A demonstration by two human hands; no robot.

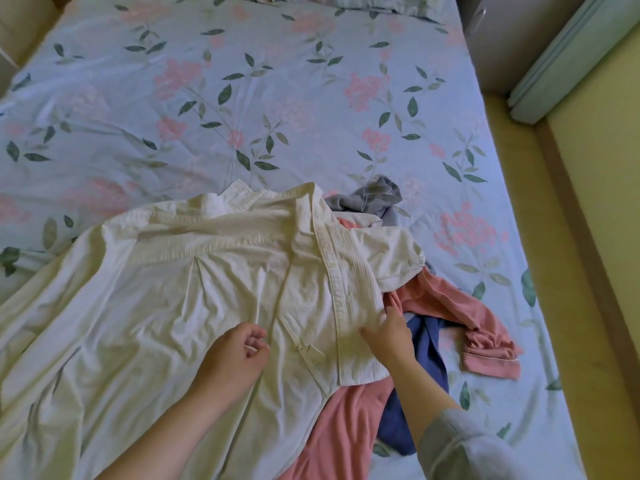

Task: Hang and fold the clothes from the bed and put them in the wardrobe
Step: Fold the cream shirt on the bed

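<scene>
Right hand [388, 332] pinches the placket of the cream shirt [194, 289], likely squaring it for folding; left hand [237, 346] curled, grip unclear.

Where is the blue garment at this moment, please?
The blue garment lies lower right in the head view, just right of the right hand, between the cream shirt and the pink garment.
</scene>
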